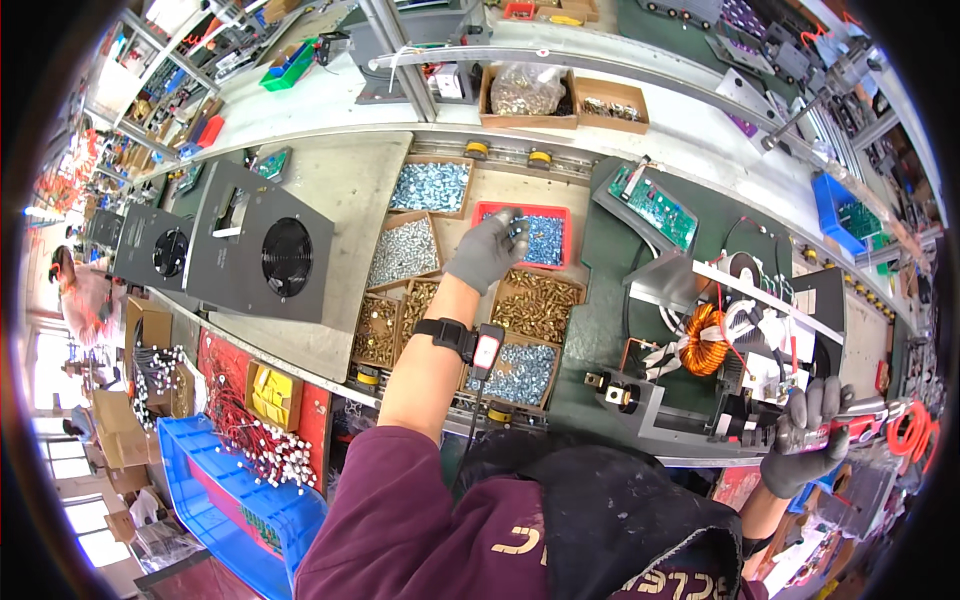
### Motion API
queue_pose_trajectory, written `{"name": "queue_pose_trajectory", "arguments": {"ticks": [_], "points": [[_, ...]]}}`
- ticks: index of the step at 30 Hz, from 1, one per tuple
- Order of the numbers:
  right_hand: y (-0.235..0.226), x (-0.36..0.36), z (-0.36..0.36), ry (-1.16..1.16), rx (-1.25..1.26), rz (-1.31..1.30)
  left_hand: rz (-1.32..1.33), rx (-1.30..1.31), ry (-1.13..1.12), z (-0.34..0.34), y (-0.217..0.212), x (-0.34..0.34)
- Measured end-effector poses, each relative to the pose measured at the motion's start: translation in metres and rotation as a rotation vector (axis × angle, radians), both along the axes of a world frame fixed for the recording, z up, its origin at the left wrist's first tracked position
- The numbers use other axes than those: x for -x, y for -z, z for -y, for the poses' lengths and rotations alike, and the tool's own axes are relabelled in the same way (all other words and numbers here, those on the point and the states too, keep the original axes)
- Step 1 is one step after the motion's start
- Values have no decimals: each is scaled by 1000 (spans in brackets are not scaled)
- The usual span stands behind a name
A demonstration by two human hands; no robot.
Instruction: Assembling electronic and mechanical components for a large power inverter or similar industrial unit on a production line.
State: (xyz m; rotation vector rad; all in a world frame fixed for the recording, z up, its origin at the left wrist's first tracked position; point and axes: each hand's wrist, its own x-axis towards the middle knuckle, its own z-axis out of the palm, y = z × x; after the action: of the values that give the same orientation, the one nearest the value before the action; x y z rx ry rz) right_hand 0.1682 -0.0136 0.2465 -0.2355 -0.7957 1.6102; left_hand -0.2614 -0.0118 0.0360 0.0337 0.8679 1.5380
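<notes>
My left hand (488, 252), in a grey glove, is over the left edge of a red tray (568, 236) of small bluish metal fasteners (543, 240). Its fingers are curled together, and whatever is between them is too small to make out. At the lower right my right hand (808, 438), also gloved, grips a red and grey power screwdriver (868, 412). The tool points left, toward the front edge of a dark metal chassis (668, 428). Inside that chassis sit an orange copper-wound coil (703, 340), wires and a white bar.
Open cartons of silver screws (403, 252), brass-coloured screws (540, 303) and bluish fasteners (515, 372) surround the red tray. Grey panels with fans (262, 250) stand left. A green circuit board (655, 208) lies behind the chassis. A blue bin (240, 490) is lower left; a red hose (910, 430) coils right.
</notes>
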Motion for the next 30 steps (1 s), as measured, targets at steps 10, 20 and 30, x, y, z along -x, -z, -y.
{"name": "queue_pose_trajectory", "arguments": {"ticks": [10, 20, 30], "points": [[-65, 84, 25, -57, -461, 156, 308, -423, 417, 70, -148, -144], [-53, 94, 41, -25, -647, 288, 153, -396, 409, 102, -167, -180], [-52, 114, 50, -139, -709, 356, 158, -165, 356, 113, -165, -174]]}}
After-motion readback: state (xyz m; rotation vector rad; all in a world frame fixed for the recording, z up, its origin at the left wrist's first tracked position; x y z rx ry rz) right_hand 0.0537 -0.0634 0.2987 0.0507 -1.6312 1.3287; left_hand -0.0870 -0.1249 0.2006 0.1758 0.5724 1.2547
